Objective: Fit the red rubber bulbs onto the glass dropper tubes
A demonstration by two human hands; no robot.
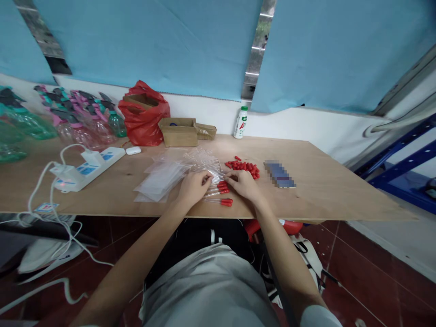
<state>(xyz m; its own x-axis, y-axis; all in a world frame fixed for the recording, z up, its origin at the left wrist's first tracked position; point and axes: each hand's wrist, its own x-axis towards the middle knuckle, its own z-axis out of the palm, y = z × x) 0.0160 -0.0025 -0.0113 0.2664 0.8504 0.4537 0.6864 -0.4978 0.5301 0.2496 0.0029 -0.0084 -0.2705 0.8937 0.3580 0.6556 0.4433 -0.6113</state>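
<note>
I can read a big red "A" on the white bottle at the desk's back. My left hand and right hand curl narrow over the clear tubes, beside red caps; I can't tell what their fingers grip. Capped tubes lie near the front edge, and plain wood stretches rightward.

Around the person's two hands: one bottle at one o'clock, one power strip at nine, one red bag at ten; red caps, clear tubes too crowded to count.
</note>
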